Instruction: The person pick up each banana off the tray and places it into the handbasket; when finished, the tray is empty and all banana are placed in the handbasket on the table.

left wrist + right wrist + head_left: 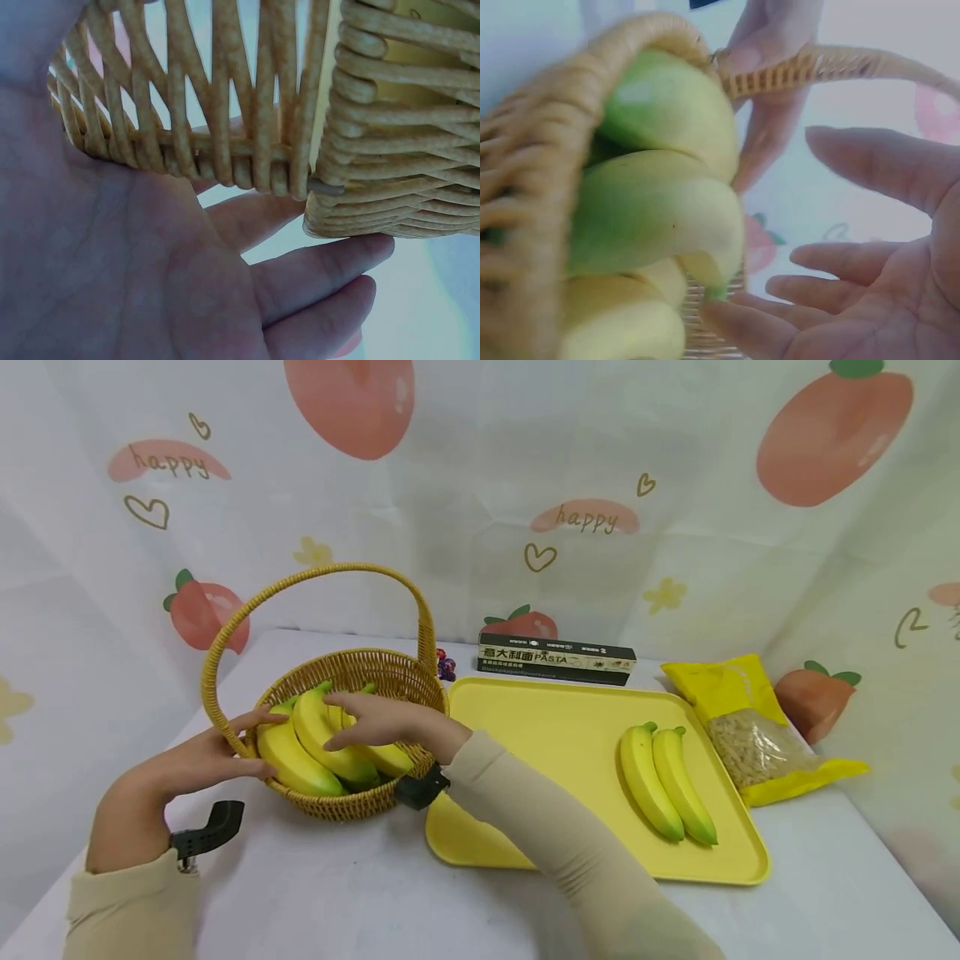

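Note:
At the left of the head view stands a wicker basket (333,806) with a tall arched handle (219,647) and several yellow bananas (300,762) with green tips inside. My left hand (206,762) holds the basket where the handle meets the rim; in the left wrist view the palm lies along the woven handle (217,90), fingers passing behind it. Over the bananas hovers my right hand (401,722). Its thumb and fingers are spread, and the right wrist view shows nothing in the palm (900,315), with a banana (660,206) just beside the fingertips.
A yellow tray (517,727) lies right of the basket, with two bananas (651,781) on its right side. Behind the tray is a black pasta box (555,660). A yellow bag of pasta (757,743) leans at the tray's right edge. Small wrapped items (447,667) sit behind the basket.

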Demonstrator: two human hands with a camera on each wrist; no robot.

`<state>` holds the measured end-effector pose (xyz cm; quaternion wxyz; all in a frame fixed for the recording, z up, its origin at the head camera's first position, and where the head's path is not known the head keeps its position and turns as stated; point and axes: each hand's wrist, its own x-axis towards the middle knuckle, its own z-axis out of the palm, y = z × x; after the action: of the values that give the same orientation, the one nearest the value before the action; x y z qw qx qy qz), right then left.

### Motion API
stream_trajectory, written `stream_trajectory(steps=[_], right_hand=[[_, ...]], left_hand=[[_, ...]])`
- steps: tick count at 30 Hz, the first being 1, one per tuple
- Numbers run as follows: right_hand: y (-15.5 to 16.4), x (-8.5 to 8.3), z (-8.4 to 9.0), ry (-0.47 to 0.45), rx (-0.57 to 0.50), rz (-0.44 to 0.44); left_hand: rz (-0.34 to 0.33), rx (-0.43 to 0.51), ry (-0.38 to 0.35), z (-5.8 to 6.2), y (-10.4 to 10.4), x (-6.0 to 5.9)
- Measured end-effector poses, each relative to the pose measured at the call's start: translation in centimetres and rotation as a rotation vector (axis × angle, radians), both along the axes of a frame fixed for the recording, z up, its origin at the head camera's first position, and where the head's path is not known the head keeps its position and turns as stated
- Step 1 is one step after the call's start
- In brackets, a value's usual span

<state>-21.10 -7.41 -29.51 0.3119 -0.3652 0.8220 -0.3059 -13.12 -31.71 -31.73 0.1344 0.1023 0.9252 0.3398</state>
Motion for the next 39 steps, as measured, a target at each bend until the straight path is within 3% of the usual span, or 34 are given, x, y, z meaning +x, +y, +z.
stream_trajectory(steps=[6,12,25,39], right_hand=[[4.6,1.4,0.2,-0.001,-0.129,0.059],[9.9,2.3,-0.5,-0.025,-0.216,0.017],[20.8,3.4,-3.2,-0.008,-0.370,-0.224],[29.8,4.8,-5.3,0.102,-0.343,-0.520]], left_hand=[[0.001,0.012,0.000,-0.1,0.0,-0.1],[-0.005,0.022,0.001,-0.2,0.0,-0.2],[-0.010,0.009,0.007,-0.3,-0.1,-0.3],[-0.008,0.016,-0.007,-0.3,-0.1,-0.4]])
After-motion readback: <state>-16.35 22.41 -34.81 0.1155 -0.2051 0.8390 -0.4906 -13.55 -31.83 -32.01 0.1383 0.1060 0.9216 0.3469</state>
